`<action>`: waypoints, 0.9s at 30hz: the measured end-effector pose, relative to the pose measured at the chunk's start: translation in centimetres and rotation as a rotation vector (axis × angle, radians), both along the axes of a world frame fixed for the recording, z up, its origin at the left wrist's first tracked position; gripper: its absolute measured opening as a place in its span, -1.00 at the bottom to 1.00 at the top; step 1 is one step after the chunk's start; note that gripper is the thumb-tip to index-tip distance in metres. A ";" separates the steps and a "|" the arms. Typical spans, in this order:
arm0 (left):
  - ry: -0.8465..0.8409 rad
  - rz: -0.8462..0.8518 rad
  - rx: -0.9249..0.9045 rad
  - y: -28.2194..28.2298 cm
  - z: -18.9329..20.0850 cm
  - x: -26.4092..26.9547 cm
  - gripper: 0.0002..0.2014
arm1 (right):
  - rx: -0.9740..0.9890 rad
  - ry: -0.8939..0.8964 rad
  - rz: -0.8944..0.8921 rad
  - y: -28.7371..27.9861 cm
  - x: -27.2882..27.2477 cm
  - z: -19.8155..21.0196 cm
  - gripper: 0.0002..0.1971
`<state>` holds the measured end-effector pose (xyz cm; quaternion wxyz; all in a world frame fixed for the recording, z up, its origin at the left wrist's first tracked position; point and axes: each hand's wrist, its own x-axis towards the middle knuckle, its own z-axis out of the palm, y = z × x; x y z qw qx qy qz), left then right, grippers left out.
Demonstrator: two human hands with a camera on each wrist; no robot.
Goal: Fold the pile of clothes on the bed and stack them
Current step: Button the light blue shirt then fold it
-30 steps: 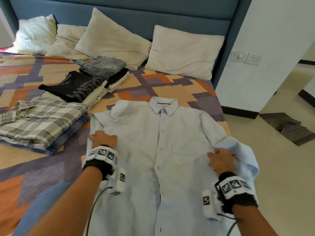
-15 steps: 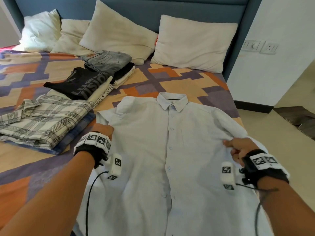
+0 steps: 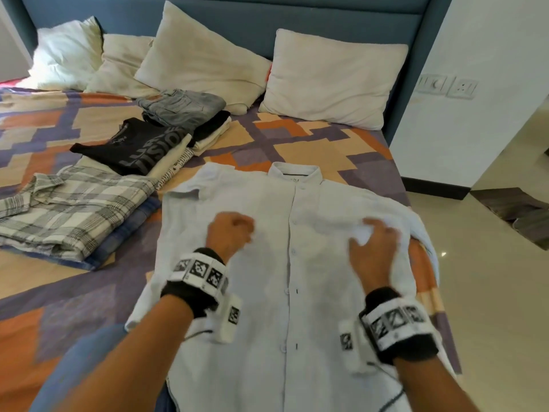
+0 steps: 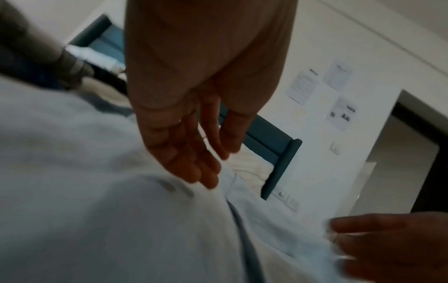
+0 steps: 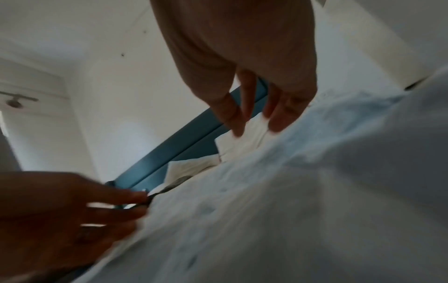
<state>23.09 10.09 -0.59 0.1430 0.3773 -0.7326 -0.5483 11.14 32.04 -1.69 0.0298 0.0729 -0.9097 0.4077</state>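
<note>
From the head view, the pale blue shirt (image 3: 285, 263) lies buttoned-side up at centre frame on the bed (image 3: 312, 144), its right sleeve hanging over the bed's edge. My left hand (image 3: 230, 236) looks loosely curled over the shirt's left half; my right hand (image 3: 372, 251) spreads over bunched fabric. Folded clothes (image 3: 74, 209) sit upper left. In the left wrist view my fingers (image 4: 194, 164) hang relaxed, apart. In the right wrist view my fingers (image 5: 278, 114) are spread, touching cloth.

Four cream fabric pillows (image 3: 332, 75) lean against the blue headboard. One pale blue button-up shirt (image 3: 276, 292) lies spread on the bed. Beside it sit three groups of folded clothes: one topped by a grey plaid shirt (image 3: 74, 209), one by a black printed T-shirt (image 3: 130, 147), one by grey denim jeans (image 3: 181, 107). Two hands show, the left hand (image 3: 230, 234) and the right hand (image 3: 374, 248).
</note>
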 end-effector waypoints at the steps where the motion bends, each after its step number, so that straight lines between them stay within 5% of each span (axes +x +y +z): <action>1: -0.031 -0.041 0.124 1.5 -1.1 0.1 -0.89 | -0.043 -0.085 0.117 -0.8 2.3 -1.1 -0.71; 4: -0.159 -0.050 0.233 6.0 -3.6 1.4 -0.96 | -0.055 -0.391 0.276 -2.3 7.0 -4.7 -0.72; 10: -0.207 -0.015 0.056 9.4 -5.3 3.7 -0.85 | 0.251 -0.247 0.308 -3.2 9.7 -5.4 -0.75; 17: -0.280 -0.110 -0.039 9.2 -4.3 2.9 -0.70 | -0.119 -0.354 0.248 -1.5 9.5 -4.8 -0.79; 22: -0.209 -0.193 0.059 9.1 -4.6 3.2 -0.78 | -0.178 -0.327 0.312 -0.9 11.0 -4.2 -0.78; 27: -0.151 -0.171 0.165 9.1 -5.0 3.6 -0.74 | -0.308 -0.534 0.305 -0.7 10.6 -3.8 -0.78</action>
